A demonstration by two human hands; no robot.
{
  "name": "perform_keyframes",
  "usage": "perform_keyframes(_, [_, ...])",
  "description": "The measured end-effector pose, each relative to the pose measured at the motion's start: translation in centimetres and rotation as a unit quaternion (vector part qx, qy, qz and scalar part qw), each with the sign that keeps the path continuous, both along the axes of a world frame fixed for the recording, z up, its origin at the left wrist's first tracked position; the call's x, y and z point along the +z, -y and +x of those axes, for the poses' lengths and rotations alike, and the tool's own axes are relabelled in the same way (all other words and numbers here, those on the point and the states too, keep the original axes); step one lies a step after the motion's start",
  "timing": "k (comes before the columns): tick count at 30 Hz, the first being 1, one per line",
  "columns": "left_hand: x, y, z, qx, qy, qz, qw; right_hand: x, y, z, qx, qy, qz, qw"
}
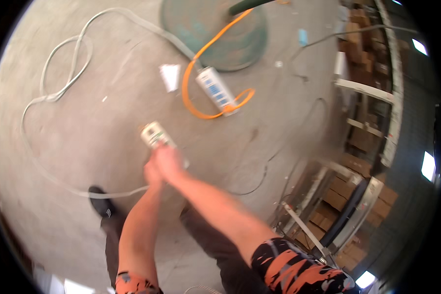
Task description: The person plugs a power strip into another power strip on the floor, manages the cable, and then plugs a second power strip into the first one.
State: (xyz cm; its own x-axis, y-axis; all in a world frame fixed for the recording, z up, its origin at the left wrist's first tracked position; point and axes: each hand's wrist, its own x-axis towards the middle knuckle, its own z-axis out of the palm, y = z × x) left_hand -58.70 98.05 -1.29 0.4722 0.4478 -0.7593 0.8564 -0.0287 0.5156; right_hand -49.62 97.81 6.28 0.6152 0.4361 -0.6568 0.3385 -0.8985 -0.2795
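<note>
Both my hands are together over a cream power strip (154,132) held above the concrete floor. My left hand (153,172) is closed around its near part, partly hidden by the other hand. My right hand (167,159) lies over the strip's face with fingers bent and pressed together; what they pinch, if anything, is hidden and blurred. A pale cable (127,193) runs from near my hands to the left. Farther off, a white power strip with blue sockets (215,91) lies on the floor, an orange cord (185,93) plugged into its near end.
A round green base (210,34) with a post stands at the far side. White paper (170,77) lies near it. Dark thin cable (264,174) trails right. On the right, a metal rack (365,90) holds cardboard boxes (360,164). My dark shoe (102,202) is at lower left.
</note>
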Motion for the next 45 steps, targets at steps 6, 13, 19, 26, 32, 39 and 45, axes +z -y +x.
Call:
perform_keyframes(6, [-4.3, 1.4, -4.6, 0.223, 0.047, -0.026, 0.973, 8.7, -2.0, -2.7, 0.077, 0.064, 0.228, 0.969])
perform_keyframes(13, [9.8, -7.3, -6.3, -0.148, 0.006, -0.412, 0.899, 10.2, 3.6, 2.9, -0.156, 0.041, 0.253, 0.954])
perform_keyframes(19, [18.8, -17.1, -20.3, -0.371, -0.007, 0.058, 0.927, 2.1, 6.1, 13.4, -0.347, -0.044, 0.195, 0.916])
perform_keyframes(26, [27.8, -16.3, -30.0, -0.042, -0.041, 0.129, 0.99, -1.9, 5.2, 20.2, 0.021, 0.26, -0.028, 0.965])
perform_keyframes(32, [35.2, -13.4, -30.2, 0.225, 0.065, 0.31, 0.922, -0.9, 3.4, 19.1, 0.04, 0.187, -0.175, 0.966])
perform_keyframes(39, [39.3, -14.1, -32.0, 0.331, -0.005, 0.288, 0.898, 7.5, 4.8, 14.6, 0.046, 0.18, -0.108, 0.977])
perform_keyframes(45, [39.7, -11.7, -34.6, 0.241, -0.076, 0.239, 0.938, 22.3, 2.0, 9.6, -0.017, 0.034, -0.074, 0.997])
